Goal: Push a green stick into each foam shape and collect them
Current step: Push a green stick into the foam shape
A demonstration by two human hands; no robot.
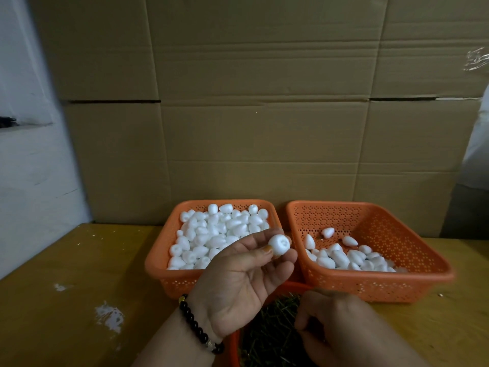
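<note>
Cardboard boxes [264, 102] stacked like a wall stand behind a yellowish wooden table [79, 274] with chipped patches of paint, and on it sit two orange plastic baskets side by side. Of these, the left basket [158, 263] is nearly full of plain white foam shapes [211, 234], while the right basket [412, 276] holds a smaller heap [352, 256] toward its near side; whether those already carry sticks is too small to tell. Close to the person, a third orange container [234, 348] holds a dark tangle of green sticks [267, 324]. With its palm turned up over the gap between the two baskets, the left hand [243, 287], which wears a dark bead bracelet [198, 327], pinches one foam piece [280, 244] between thumb and fingertips, its flat end with a small dimple facing the camera. Down in the stick container, the right hand [341, 329] has its fingers curled, but whether it has already caught a stick cannot be told. The step in hand looks to be fetching a single stick. To do it well, draw out just one from the tangle, hold it near its tip so it does not bend, aim at the dimple, and push straight along the piece's axis while the left hand holds lightly, since foam dents and crumbles under a hard squeeze.
</note>
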